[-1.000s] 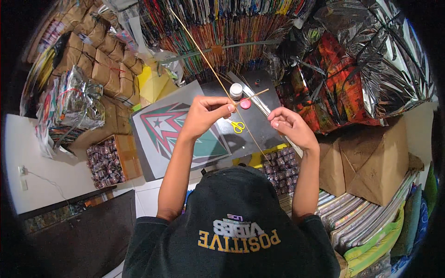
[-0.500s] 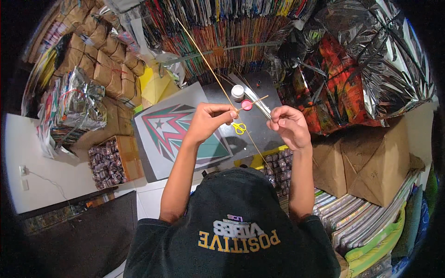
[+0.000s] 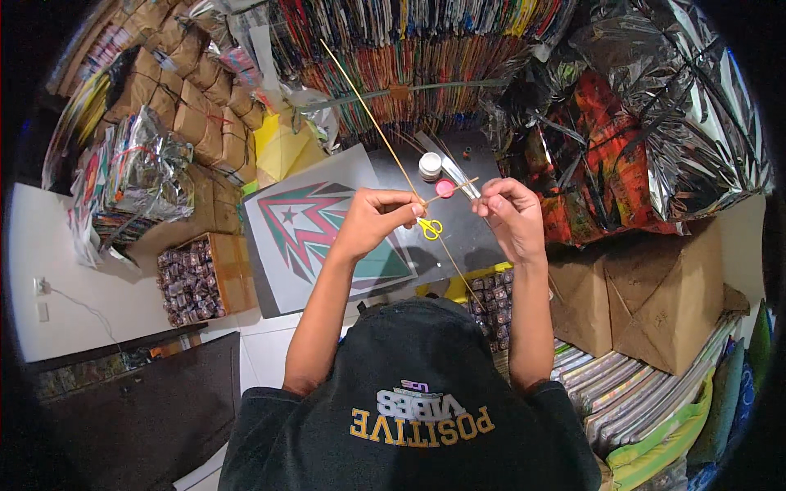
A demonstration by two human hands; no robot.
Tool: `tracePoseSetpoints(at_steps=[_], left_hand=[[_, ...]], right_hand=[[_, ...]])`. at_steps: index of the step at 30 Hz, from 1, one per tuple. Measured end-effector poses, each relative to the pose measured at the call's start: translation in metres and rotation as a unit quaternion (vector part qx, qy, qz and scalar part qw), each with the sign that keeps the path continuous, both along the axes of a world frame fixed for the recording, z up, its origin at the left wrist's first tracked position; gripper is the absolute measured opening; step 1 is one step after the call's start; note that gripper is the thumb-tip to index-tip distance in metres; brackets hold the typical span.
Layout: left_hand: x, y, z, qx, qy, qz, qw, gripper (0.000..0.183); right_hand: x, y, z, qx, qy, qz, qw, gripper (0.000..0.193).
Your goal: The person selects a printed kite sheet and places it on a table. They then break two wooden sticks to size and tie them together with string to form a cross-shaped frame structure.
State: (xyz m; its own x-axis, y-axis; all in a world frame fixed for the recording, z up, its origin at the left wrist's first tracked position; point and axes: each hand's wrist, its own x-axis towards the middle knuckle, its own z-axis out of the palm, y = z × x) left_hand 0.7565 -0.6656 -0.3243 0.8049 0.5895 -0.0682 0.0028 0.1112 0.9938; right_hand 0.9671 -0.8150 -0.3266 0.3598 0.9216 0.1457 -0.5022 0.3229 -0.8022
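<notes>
Black top [image 3: 409, 425], nearest, lettered across the back. Left hand [image 3: 381, 222]: thumb and forefinger clamped on a long thin stick [image 3: 360, 94] at the point where a short stick [image 3: 467, 182] crosses it, the pair aloft over the dark surface [image 3: 471, 245]. Right hand [image 3: 514, 217]: apart from the left, raised just beside the short stick's free end, fingertips drawn inward; whether they grip anything thin, cannot tell. Handling note, by judgement: keep the pinch right on the crossing, firm enough to prevent twisting, light enough not to bow the wood; the right hand serves best close to that crossing, with the long ends clear of neighbouring stacks. Scissors [image 3: 431, 230], yellow-handled, beneath the crossing. Patterned sheet [image 3: 315, 221], one, star motif, flat at left. Pink disc [image 3: 444, 187], under the short stick's line. White jar [image 3: 430, 166], just beyond the disc. Foil-wrapped bundle [image 3: 602, 139], red and silver, right. Brown-paper parcels [image 3: 196, 123], upper left. Folded coloured sheets [image 3: 409, 49], packed in rows, farthest.
</notes>
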Motion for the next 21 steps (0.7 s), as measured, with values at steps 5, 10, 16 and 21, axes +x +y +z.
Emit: tracePoseSetpoints(at_steps=[5,10,16,21], left_hand=[[-0.003,-0.004,-0.003,-0.010,-0.005,-0.008,1.000,0.019],[-0.006,-0.011,-0.008,-0.018,-0.005,-0.022,1.000,0.018],[-0.011,-0.015,-0.008,-0.027,-0.016,-0.025,0.999,0.018],[-0.022,-0.012,-0.010,-0.069,-0.038,0.005,0.997,0.017]], right_hand=[[-0.016,0.013,0.008,0.071,-0.044,-0.030,0.996,0.011],[-0.029,0.017,0.004,0.085,0.089,-0.001,0.992,0.011],[-0.033,0.020,-0.001,0.071,0.126,0.007,0.989,0.011],[-0.041,0.028,0.012,0.074,0.149,-0.007,0.986,0.011]])
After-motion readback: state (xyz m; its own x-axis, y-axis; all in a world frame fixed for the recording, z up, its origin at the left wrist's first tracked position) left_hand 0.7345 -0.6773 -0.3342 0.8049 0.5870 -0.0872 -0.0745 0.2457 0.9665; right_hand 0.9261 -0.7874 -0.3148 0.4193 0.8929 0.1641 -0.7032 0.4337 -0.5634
